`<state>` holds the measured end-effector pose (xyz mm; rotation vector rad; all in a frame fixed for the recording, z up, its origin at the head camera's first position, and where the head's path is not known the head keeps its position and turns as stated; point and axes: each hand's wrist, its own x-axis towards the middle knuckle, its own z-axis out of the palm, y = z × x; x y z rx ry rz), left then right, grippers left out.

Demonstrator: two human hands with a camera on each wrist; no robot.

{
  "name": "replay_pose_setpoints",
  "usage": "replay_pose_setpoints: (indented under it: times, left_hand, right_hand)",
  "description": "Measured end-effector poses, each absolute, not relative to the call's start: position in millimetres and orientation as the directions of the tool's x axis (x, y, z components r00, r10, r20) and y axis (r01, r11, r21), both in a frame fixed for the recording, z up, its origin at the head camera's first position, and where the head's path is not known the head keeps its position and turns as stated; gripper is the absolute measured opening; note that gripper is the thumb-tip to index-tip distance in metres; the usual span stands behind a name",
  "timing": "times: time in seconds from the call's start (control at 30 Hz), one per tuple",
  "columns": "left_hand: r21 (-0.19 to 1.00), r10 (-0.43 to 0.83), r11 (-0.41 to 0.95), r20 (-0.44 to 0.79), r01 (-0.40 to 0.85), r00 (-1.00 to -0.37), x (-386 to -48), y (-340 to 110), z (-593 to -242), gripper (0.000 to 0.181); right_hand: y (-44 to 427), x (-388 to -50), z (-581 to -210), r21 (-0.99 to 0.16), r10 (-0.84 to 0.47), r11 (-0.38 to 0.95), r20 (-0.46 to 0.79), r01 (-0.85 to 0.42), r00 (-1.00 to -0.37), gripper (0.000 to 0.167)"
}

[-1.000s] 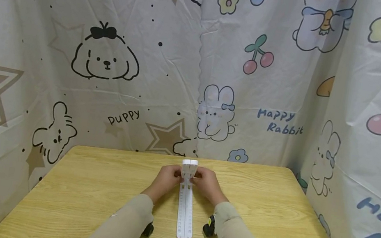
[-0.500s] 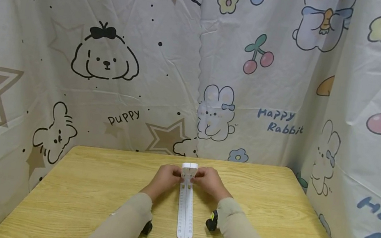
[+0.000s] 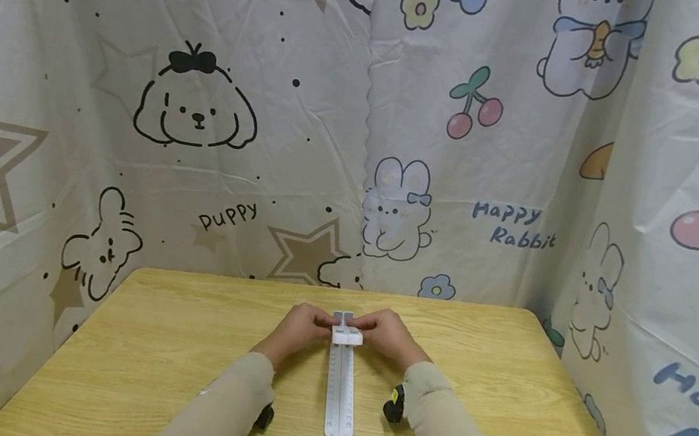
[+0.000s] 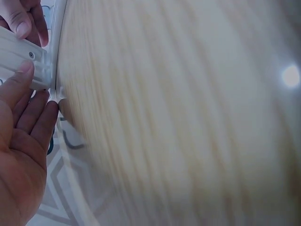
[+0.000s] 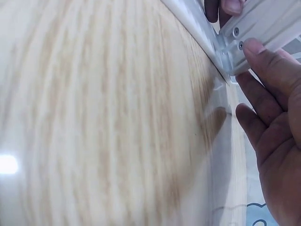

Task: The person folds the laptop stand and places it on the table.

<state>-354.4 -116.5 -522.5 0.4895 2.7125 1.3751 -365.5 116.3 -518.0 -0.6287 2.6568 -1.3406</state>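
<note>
A white hinged plastic stand (image 3: 341, 396) lies on the table, its long slotted base strip pointing toward me. At its far end the hinged arm (image 3: 347, 336) leans over toward me above the strip, and small grey pads show behind it. My left hand (image 3: 299, 328) pinches the arm's left side with thumb and fingers. From the right, my right hand (image 3: 391, 337) pinches the opposite side the same way. Up close in the right wrist view, the white arm (image 5: 263, 30) has small screws near its hinge, under the thumb. The fingertips behind the arm are partly hidden.
The wood-grain table (image 3: 188, 368) spreads around the stand. A printed curtain (image 3: 309, 128) hangs behind the table and along both sides. A black wrist camera (image 3: 394, 403) sits on the right sleeve, and another camera (image 3: 265, 417) under the left sleeve.
The stand's hinged arm has tipped down toward me from nearly upright, and its top end is lower. Both hands have kept hold of it, while the base strip has stayed in place.
</note>
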Motion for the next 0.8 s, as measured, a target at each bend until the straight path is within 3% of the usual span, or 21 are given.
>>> replay_pose_setpoints:
  times: [0.5,0.8]
  left_hand:
    - [0.806,0.398,0.551,-0.024,0.218,-0.917,-351,-123,-519,0.037]
    - [0.802,0.445,0.537,-0.007,0.261,-0.896,-351,-124,-519,0.044]
  right_hand:
    - [127,-364,-520,-0.837,-0.537,0.456,0.014,-0.304,-0.844,0.033]
    - [128,-364,-522,-0.8,-0.596,0.451,0.061,-0.396,-0.801,0.04]
